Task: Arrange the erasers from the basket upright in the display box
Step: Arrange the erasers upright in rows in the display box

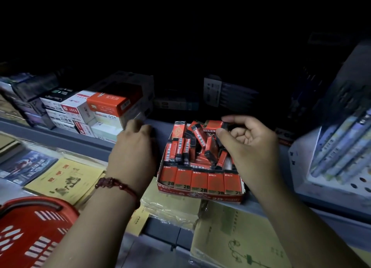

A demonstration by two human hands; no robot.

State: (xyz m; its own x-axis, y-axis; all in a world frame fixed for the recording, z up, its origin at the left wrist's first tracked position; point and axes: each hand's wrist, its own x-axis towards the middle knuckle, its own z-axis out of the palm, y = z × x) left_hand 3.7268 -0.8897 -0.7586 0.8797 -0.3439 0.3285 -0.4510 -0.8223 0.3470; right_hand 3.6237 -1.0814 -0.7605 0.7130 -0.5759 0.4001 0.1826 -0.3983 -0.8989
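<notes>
The right hand (247, 145) has its grip narrowed to a pinch. Thumb and forefinger nip one red eraser (213, 125) near its dark end, and the other fingers are curled into the palm. The eraser lies level rather than upright, in the air over the one-o'clock corner of the display box (200, 196). Below it, the back of the box holds a loose heap of erasers (197, 147), tilted at all angles, a few leaning near the left wall. Along the six-o'clock wall a front row (198, 181) of five stands upright, side by side, each marked "2B". The box sits on a grey shelf (66, 139). At nine o'clock of the box, just beside its left wall, is the left hand (133, 147), its back to the camera and its fingers bent away over the far side (they are hidden and blurred, so I cannot tell its grip). A red bead bracelet (118, 185) circles that wrist. The red basket (30, 233) sits at seven o'clock of the view, well apart from the box. Yellow booklets (66, 179) lie between them, stacked cartons (90, 111) stand at ten o'clock, and packs of pens (341, 147) at three o'clock.
</notes>
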